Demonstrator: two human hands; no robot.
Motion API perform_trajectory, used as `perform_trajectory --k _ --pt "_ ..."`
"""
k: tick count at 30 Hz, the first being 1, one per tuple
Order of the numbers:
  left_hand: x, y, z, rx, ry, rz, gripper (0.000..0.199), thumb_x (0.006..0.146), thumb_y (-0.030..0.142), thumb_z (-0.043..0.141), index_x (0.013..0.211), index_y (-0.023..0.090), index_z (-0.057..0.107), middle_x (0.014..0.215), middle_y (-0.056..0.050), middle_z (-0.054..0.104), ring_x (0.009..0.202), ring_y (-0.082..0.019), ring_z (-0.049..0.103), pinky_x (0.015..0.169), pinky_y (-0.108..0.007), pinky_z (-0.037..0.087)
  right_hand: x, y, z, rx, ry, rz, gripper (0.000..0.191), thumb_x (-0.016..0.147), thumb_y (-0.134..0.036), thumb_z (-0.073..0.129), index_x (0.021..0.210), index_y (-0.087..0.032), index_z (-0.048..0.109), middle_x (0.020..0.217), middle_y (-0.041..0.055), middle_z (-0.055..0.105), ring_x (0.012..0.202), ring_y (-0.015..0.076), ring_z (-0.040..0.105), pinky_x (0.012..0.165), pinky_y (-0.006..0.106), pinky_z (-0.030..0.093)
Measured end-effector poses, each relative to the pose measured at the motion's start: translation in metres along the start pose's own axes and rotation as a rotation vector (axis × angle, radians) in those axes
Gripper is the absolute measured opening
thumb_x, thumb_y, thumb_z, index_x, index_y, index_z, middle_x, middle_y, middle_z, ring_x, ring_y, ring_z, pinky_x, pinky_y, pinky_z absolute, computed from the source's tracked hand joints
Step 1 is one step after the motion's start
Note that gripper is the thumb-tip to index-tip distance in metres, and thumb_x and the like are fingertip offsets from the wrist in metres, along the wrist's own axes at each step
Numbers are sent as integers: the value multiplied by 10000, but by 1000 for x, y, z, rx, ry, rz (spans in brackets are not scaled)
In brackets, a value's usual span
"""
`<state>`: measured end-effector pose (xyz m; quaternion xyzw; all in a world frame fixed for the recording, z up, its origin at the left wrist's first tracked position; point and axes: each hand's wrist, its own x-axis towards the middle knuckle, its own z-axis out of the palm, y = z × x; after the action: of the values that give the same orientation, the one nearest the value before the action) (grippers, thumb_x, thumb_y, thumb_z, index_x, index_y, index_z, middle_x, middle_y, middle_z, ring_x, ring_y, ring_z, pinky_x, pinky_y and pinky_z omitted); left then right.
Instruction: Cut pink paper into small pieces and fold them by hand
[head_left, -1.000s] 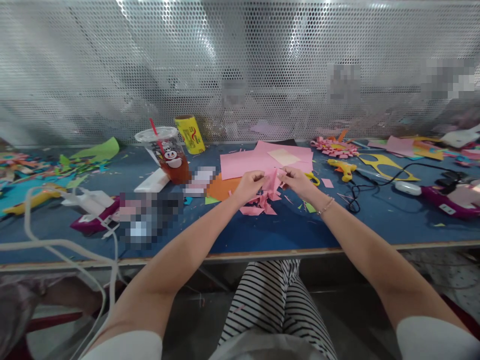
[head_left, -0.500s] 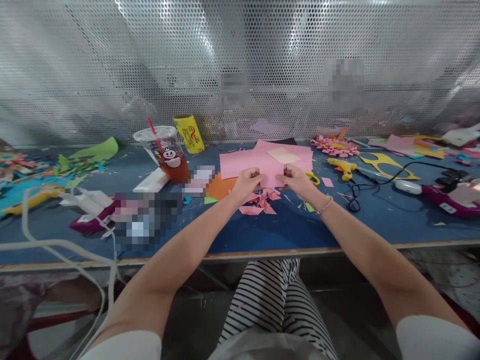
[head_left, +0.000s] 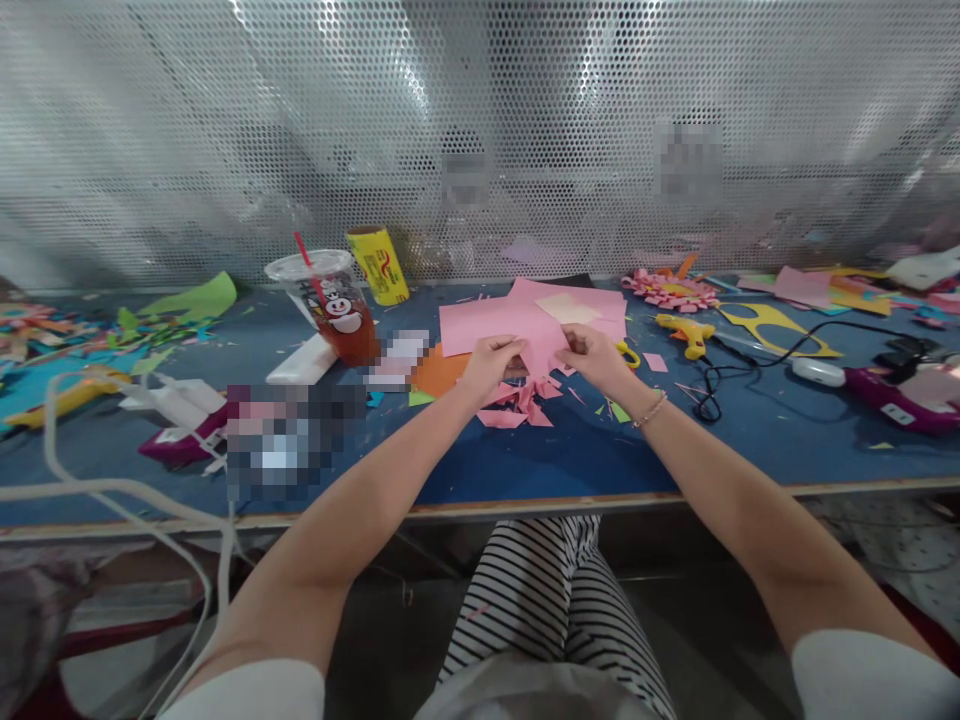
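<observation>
Between my two hands is a small piece of pink paper, held just above the table and slightly bent. My left hand pinches its left edge, and my right hand pinches its right side. Behind it lie larger pink sheets, with a cream paper piece on top. Folded pink scraps are heaped just below my hands. An orange sheet shows beside my left hand. The yellow scissors handle pokes out by my right hand, its blades hidden.
A lidded cup with a red straw and a yellow can stand back left. To the right are a yellow glue gun, its black cord and a pink paper flower. White cables cross the left edge.
The small pink paper has turned and bent between my hands; before, it hung flatter and squarer. My fingers have shifted slightly on its edges. The other things stay put.
</observation>
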<state>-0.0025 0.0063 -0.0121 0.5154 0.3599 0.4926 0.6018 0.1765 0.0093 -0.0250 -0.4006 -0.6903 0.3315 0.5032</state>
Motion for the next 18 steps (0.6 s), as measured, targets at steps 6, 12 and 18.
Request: perform_trajectory --k 6,12,18 --pt "3 0 -5 -42 58 34 263 512 196 727 743 109 635 665 -13 619 570 -112 600 653 -308 525 1 1 0 189 100 111 316 574 -268 663 862 -141 636 734 7 624 612 99 516 582 251 433" --pt "7 -1 -7 -54 117 36 263 490 159 725 733 114 636 629 -13 633 524 -120 605 606 -302 529 1 0 -1 271 181 185 216 527 -267 717 703 -153 669 564 -23 577 495 64 455 505 233 404" --pt "7 1 -10 -34 32 29 259 509 140 695 763 112 653 629 -29 646 554 -140 627 619 -303 529 0 -2 -6 455 157 277 227 481 -179 716 706 -169 686 575 -11 620 526 87 548 563 251 458"
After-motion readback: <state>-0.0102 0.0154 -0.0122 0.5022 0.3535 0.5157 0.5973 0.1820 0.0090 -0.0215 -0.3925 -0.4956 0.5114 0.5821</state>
